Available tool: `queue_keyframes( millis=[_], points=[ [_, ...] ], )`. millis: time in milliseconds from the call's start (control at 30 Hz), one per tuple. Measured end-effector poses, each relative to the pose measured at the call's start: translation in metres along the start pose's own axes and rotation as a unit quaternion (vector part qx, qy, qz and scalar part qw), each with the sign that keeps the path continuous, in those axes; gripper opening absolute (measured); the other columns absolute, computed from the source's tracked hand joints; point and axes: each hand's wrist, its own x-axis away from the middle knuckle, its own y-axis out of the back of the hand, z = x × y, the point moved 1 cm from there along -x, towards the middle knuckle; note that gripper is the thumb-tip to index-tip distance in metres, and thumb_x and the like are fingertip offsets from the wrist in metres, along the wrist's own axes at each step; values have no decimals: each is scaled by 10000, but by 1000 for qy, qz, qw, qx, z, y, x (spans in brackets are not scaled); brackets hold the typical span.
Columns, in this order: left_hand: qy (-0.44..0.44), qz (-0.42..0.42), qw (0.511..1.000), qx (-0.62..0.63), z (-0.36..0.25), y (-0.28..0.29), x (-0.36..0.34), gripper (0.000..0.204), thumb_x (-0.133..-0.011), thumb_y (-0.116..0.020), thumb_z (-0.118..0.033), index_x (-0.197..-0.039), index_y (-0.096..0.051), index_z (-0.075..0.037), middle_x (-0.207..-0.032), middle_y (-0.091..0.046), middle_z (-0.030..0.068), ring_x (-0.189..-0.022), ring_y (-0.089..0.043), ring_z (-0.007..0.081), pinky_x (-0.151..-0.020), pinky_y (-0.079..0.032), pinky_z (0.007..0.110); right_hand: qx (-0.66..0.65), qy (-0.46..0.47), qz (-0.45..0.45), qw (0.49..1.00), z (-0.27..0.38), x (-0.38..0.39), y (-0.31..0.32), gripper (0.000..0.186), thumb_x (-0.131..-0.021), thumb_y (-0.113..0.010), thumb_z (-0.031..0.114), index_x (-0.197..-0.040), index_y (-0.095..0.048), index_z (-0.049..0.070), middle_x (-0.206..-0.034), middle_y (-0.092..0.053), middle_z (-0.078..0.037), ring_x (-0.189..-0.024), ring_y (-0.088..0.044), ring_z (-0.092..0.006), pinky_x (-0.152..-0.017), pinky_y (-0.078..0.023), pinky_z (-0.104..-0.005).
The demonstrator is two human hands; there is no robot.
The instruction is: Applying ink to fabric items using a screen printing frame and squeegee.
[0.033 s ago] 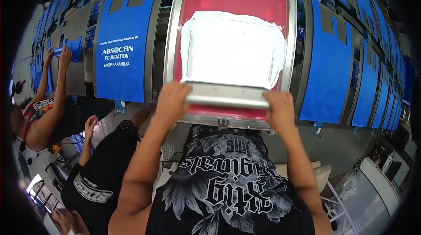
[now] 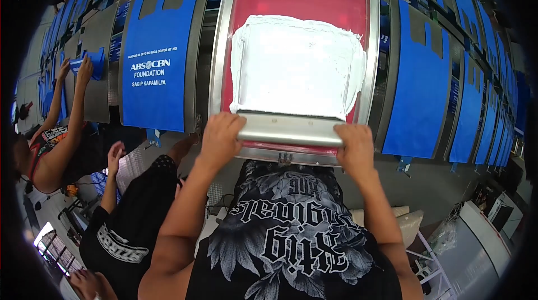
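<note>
A metal-framed printing screen [image 2: 220,48] with red mesh lies in front of me, and white ink [image 2: 297,64] is spread over its middle. A long squeegee with a metal handle [image 2: 288,129] rests across the near edge of the screen. My left hand [image 2: 221,138] grips its left end. At the right end, my right hand [image 2: 354,147] holds on. Both forearms come up from the lower edge, past my black printed shirt.
Blue bags on grey boards run in a long row, one with white print at the left [image 2: 157,59] and a plain one at the right [image 2: 420,87]. To my left, a person's hand [image 2: 84,67] touches a blue bag. Another person in black [image 2: 123,227] stands closer.
</note>
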Motion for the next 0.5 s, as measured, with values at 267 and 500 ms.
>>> queue_keyframes(
  millis=[267,500],
  points=[
    [35,-25,998,-43,57,-6,-134,285,-606,-730,-102,-882,-675,-58,-819,-654,165,-820,-622,343,-754,-481,443,96,-27,24,995,-68,-130,-4,466,-586,-617,-11,-1041,-663,77,-832,-644,-171,-801,-599,-359,-740,-475,-440],
    [74,96,990,-69,39,25,-122,297,-671,-748,-190,-938,-693,-73,-830,-656,151,-849,-625,327,-795,-479,429,86,-62,93,990,-44,-115,21,405,-590,-585,-18,-967,-696,80,-779,-649,-187,-778,-627,-353,-764,-491,-431]
  ],
)
